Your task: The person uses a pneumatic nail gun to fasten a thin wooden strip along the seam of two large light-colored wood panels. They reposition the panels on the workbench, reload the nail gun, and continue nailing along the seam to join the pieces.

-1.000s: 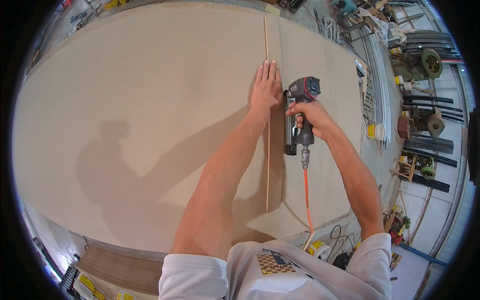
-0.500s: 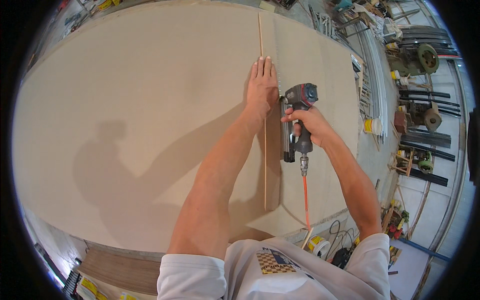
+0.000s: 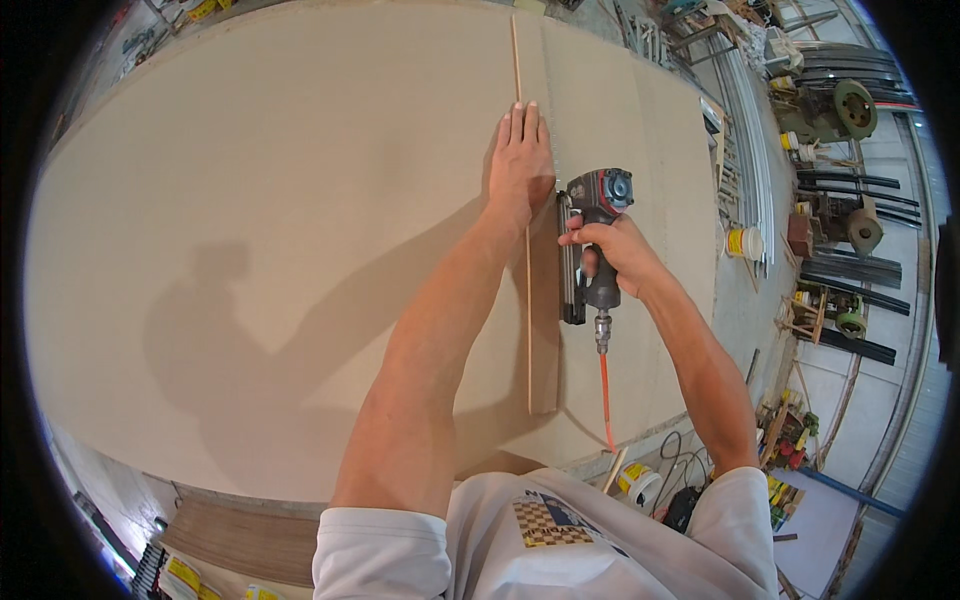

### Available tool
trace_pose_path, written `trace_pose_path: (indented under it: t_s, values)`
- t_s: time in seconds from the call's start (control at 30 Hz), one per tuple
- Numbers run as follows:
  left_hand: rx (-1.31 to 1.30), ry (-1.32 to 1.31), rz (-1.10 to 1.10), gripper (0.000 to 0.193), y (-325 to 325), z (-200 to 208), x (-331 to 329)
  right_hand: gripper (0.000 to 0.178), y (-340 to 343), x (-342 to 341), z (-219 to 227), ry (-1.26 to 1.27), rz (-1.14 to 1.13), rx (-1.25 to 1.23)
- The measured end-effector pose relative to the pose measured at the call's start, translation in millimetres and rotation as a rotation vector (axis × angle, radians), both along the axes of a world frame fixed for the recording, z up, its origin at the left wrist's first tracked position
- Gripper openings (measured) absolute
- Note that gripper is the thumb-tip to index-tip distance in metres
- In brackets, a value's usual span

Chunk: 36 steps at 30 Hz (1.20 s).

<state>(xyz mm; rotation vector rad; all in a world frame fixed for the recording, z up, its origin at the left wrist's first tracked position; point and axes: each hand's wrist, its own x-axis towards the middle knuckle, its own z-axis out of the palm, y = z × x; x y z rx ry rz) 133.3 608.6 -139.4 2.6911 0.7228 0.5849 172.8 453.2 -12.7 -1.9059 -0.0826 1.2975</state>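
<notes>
My left hand [image 3: 520, 170] lies flat on a long narrow wooden strip [image 3: 543, 340], its fingers stretched toward the far end. The strip rests on a big beige panel [image 3: 250, 130] and runs away from me. In my right hand [image 3: 615, 245] is a black and grey pneumatic nail gun [image 3: 603, 210], gripped by its handle. Its nose is beside the strip's right edge, close to my left wrist; exactly where the tip touches is hidden. From the handle's base an orange air hose [image 3: 606, 400] trails toward me.
On the floor to the right stand a white and yellow bucket [image 3: 744, 243] and long metal bars [image 3: 755, 150]. Another bucket [image 3: 640, 482] sits near the panel's front edge, beside dark cables. Machines [image 3: 855, 110] and black tubes line the right wall. A brown board [image 3: 245, 540] is at lower left.
The view has shifted slightly. Against the strip, the nail gun has come a little toward me; my left hand keeps pressing flat in about the same place.
</notes>
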Motion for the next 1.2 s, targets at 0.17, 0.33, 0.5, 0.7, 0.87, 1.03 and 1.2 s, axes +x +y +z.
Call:
trace_pose_path:
  t_s: [0.17, 0.33, 0.5, 0.7, 0.87, 1.03, 1.2]
  values:
    - [0.026, -0.014, 0.015, 0.052, 10.4, -16.7, 12.7, 0.018, -3.1, 4.9, -4.6, 0.013, 0.046, -0.035]
    - [-0.02, -0.061, 0.004, 0.051, 16.3, -20.6, 21.9, 0.017, -1.4, 0.5, -1.6, -0.009, 0.014, -0.039]
    - [-0.018, -0.055, 0.016, 0.051, 19.0, -24.3, 26.0, 0.019, -3.8, 2.6, -3.6, -0.007, 0.016, -0.033]
    - [-0.022, -0.032, 0.024, 0.051, 21.7, -20.4, 30.8, 0.017, -0.4, -3.5, 0.2, -0.019, -0.022, -0.004]
    - [-0.003, -0.045, 0.036, 0.05, 28.2, -21.1, 34.1, 0.018, -2.0, -1.5, -0.6, 0.002, -0.015, -0.054]
    - [-0.031, -0.054, 0.017, 0.049, 33.5, -16.5, 38.2, 0.017, 0.5, -4.2, 3.5, -0.025, -0.013, -0.012]
    - [0.012, -0.049, 0.032, 0.048, 39.7, -17.3, 39.6, 0.02, -3.4, 1.0, -2.5, 0.008, -0.017, -0.012]
